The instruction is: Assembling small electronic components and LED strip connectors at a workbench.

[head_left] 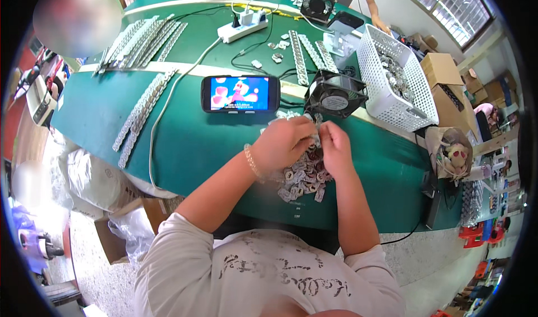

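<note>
A heap of small, flat silver-grey pieces (305, 179) lies on the green table in front of me, and both my hands are over its far part. My left hand (284, 142), with a beaded bracelet on its wrist, has its fingers bent and pinched together. Close beside it, my right hand (336, 149) is closed too, its thumb and fingers meeting near the left fingertips. Something small and pale shows between the hands, but my fingers hide what each one grips. Just beyond them stands a black square fan (335, 94), and a phone (241, 94) playing a video rests to its left.
Strips of linked silvery pieces lie at the left (143, 112) and back left (134, 42); more strips (298, 58) lie beyond the fan. A white power strip (242, 30) trails a cable across the table. At right stands a white basket (412, 101). Another person's hand (382, 25) is behind it.
</note>
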A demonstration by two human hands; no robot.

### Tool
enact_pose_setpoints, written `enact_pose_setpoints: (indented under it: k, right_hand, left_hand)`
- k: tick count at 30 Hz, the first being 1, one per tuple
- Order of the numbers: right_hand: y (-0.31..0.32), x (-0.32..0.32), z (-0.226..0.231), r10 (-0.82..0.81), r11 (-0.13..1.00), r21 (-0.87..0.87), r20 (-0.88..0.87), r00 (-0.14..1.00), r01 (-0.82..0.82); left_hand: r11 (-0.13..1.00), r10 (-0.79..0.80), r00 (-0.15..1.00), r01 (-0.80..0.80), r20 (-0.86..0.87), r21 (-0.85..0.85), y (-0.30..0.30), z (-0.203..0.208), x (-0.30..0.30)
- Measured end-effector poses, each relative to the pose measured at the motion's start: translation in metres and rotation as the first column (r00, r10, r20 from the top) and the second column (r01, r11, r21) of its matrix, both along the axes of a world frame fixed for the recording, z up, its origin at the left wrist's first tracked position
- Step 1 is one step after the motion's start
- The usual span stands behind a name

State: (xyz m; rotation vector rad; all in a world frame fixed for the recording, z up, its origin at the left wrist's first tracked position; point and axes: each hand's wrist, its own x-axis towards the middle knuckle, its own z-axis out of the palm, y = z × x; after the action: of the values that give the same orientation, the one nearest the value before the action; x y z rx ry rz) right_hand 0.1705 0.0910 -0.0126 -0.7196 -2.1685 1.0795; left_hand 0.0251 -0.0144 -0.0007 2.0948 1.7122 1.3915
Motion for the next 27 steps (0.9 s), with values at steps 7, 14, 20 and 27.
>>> enact_pose_setpoints:
  k: [7, 14, 20, 27]
  right_hand:
    - [-0.001, 0.002, 0.003, 0.136, 0.988, 0.067, 0.003, 0.991, -0.136]
    - [0.016, 0.005, 0.001, -0.021, 0.989, -0.146, -0.121, 0.992, 0.003]
    - [0.001, 0.007, 0.010, 0.077, 0.989, -0.107, -0.225, 0.971, -0.104]
    - [-0.006, 0.003, 0.013, 0.048, 0.965, 0.261, -0.106, 0.993, -0.019]
  left_hand:
    - [0.987, -0.144, 0.978, 0.152, 0.154, -0.044, 0.000, 0.002, -0.002]
    - [0.977, -0.163, 0.962, 0.189, 0.219, -0.102, -0.001, -0.001, -0.010]
    - [0.988, -0.123, 0.979, 0.136, 0.160, -0.075, -0.003, 0.002, -0.010]
    - [0.995, -0.063, 0.997, 0.066, 0.040, -0.076, 0.000, -0.004, -0.013]
